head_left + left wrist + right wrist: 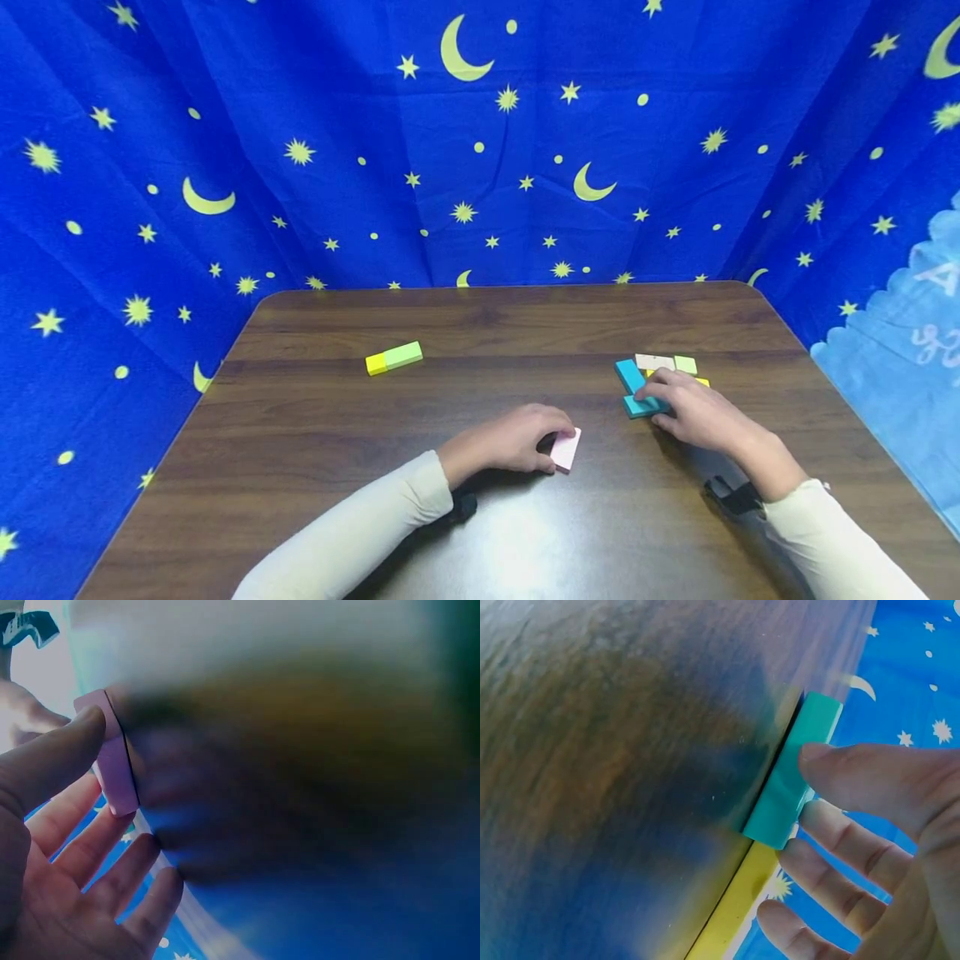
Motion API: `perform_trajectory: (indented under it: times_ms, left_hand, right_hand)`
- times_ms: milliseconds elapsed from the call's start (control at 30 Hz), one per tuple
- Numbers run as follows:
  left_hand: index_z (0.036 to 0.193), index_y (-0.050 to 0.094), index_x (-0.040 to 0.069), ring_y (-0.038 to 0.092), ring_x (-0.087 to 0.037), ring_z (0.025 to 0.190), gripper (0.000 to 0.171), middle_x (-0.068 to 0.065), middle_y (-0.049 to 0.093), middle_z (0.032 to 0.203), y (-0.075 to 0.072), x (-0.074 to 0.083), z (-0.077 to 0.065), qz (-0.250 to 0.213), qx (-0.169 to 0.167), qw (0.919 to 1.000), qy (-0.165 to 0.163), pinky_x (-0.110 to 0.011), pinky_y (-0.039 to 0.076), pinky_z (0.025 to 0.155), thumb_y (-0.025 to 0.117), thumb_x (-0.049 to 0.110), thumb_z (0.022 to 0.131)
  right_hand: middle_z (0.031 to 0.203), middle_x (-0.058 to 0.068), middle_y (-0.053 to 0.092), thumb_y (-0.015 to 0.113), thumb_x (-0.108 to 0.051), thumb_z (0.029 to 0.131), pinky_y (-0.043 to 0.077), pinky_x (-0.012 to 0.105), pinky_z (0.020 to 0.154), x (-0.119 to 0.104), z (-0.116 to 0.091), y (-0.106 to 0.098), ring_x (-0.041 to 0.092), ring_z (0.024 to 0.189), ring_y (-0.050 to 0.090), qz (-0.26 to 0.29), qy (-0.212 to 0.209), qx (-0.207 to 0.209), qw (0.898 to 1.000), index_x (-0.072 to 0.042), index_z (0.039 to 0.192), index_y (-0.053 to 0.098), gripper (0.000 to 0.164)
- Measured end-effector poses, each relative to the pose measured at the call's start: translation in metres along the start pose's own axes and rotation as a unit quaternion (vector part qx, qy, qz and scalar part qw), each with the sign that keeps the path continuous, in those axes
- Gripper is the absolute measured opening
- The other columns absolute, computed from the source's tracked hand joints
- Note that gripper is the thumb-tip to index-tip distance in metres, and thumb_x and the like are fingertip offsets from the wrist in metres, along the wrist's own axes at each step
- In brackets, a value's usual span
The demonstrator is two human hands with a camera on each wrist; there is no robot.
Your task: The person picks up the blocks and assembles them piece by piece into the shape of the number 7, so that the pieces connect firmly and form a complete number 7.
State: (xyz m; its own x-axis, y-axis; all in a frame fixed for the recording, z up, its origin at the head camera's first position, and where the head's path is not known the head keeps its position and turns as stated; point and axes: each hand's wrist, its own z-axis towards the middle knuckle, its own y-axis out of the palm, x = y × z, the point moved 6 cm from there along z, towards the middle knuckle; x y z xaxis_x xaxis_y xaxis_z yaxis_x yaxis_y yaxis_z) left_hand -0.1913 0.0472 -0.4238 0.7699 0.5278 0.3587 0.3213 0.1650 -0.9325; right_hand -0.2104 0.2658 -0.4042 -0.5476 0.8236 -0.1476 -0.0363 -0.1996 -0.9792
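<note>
My left hand (pixel 521 442) pinches a pale pink block (pixel 566 451) on the table between thumb and fingers. The left wrist view shows the thumb on one side of the pink block (pixel 114 761) and fingertips at the other. To the right, my right hand (pixel 701 408) grips a teal block (pixel 643 407) with thumb and fingertips. A second teal block (pixel 630 377) lies angled just behind it. Up close in the right wrist view, the gripped teal block (pixel 791 776) meets a yellow block (pixel 739 900) at its end. The hand partly covers that yellow one in the head view.
A cream block (pixel 655 362) and a light green block (pixel 686 365) lie end to end behind the right hand. Farther left, a yellow block (pixel 376 364) touches a longer green block (pixel 403 354). A blue star-and-moon cloth (pixel 420 125) hangs behind the wooden table (pixel 300 433).
</note>
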Motion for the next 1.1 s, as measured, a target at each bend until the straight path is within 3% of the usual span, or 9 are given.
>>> perform_trajectory:
  times_ms: [133, 267, 433, 633, 800, 1100]
  left_hand:
    - [0.129, 0.063, 0.011, 0.056, -0.02, 0.13, 0.049, -0.003, 0.062, 0.137, 0.0, 0.0, -0.016, -0.005, 0.0, 1.0, -0.001, -0.029, 0.04, 0.114, 0.078, 0.023, 0.084]
    - [0.132, 0.061, 0.012, 0.054, -0.021, 0.132, 0.05, -0.004, 0.059, 0.14, -0.002, -0.002, -0.034, 0.018, 0.015, 0.9997, 0.003, -0.032, 0.04, 0.115, 0.074, 0.027, 0.086]
    - [0.127, 0.064, 0.015, 0.055, -0.018, 0.132, 0.043, -0.002, 0.059, 0.141, -0.008, -0.001, -0.048, 0.075, 0.044, 0.9949, 0.051, -0.032, 0.042, 0.114, 0.072, 0.029, 0.088]
    - [0.117, 0.07, 0.017, 0.055, -0.012, 0.133, 0.029, 0.004, 0.063, 0.138, -0.009, 0.008, -0.048, 0.122, 0.025, 0.9827, 0.136, -0.026, 0.04, 0.115, 0.071, 0.026, 0.09]
    - [0.109, 0.07, 0.018, 0.056, -0.012, 0.132, 0.02, 0.004, 0.063, 0.136, -0.005, 0.01, -0.048, 0.157, 0.007, 0.9757, 0.153, -0.025, 0.041, 0.114, 0.07, 0.023, 0.089]
    - [0.102, 0.075, 0.019, 0.063, -0.012, 0.121, 0.012, 0.005, 0.069, 0.125, -0.009, 0.014, -0.046, 0.164, 0.063, 0.9679, 0.18, -0.025, 0.046, 0.108, 0.067, 0.02, 0.093]
  right_hand:
    - [0.1, 0.005, 0.065, 0.082, -0.006, 0.076, 0.054, 0.045, 0.078, 0.0, 0.0, -0.001, 0.021, 0.091, 0.061, -0.002, -0.007, 0.003, 1.0, -0.014, 0.103, 0.073, 0.03]
    - [0.1, 0.005, 0.065, 0.081, -0.007, 0.077, 0.054, 0.044, 0.078, 0.001, 0.0, 0.0, 0.021, 0.091, 0.061, -0.003, 0.0, -0.004, 1.0, -0.013, 0.103, 0.073, 0.028]
    - [0.099, 0.005, 0.064, 0.081, -0.009, 0.077, 0.053, 0.044, 0.078, 0.002, 0.0, -0.002, 0.02, 0.091, 0.06, -0.005, -0.002, -0.007, 1.0, -0.013, 0.104, 0.073, 0.028]
    - [0.101, 0.006, 0.064, 0.081, -0.008, 0.077, 0.053, 0.044, 0.078, 0.0, 0.002, -0.003, 0.021, 0.092, 0.06, 0.004, -0.003, -0.015, 1.0, -0.012, 0.105, 0.073, 0.029]
    - [0.104, 0.007, 0.064, 0.08, -0.008, 0.078, 0.054, 0.045, 0.08, -0.002, 0.004, 0.0, 0.022, 0.094, 0.06, 0.009, -0.001, -0.029, 1.0, -0.013, 0.107, 0.073, 0.031]
    - [0.093, 0.002, 0.062, 0.082, -0.006, 0.074, 0.052, 0.039, 0.072, -0.005, 0.007, -0.002, 0.015, 0.084, 0.056, -0.004, -0.032, 0.004, 0.999, -0.013, 0.099, 0.073, 0.028]
